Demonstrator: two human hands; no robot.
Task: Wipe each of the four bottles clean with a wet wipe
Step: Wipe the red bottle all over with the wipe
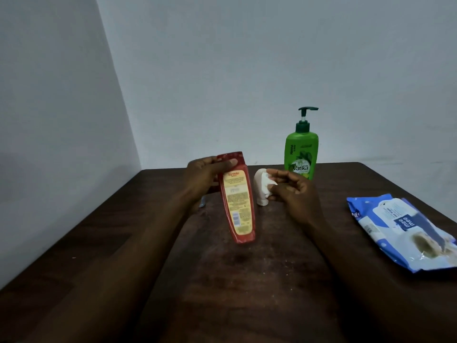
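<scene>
A pack of wipes (400, 231) lies at the dark surface's (247, 280) right edge. Mid-surface, the left hand (202, 174) curls its fingers (222, 164) round the cap end of a tilted red bottle (238, 206). The right hand (294, 194) pinches a crumpled wipe (265, 180) in front of a small white bottle (259, 194). A green pump bottle (300, 157) stands at the far edge.

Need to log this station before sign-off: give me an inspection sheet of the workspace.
Surface: dark wooden table, scuffed, pale specks.
Job's things: red bottle tilted in hand; green pump bottle upright at far edge; small white bottle upright by the wet wipe; fourth bottle not identifiable.
Clutter: blue wipes pack lying at right; small bluish item behind left hand, unclear.
Grippers: left hand grips red bottle near its cap; right hand pinches wet wipe.
Cables: nothing seen.
Surroundings: plain pale walls meeting in a corner.
</scene>
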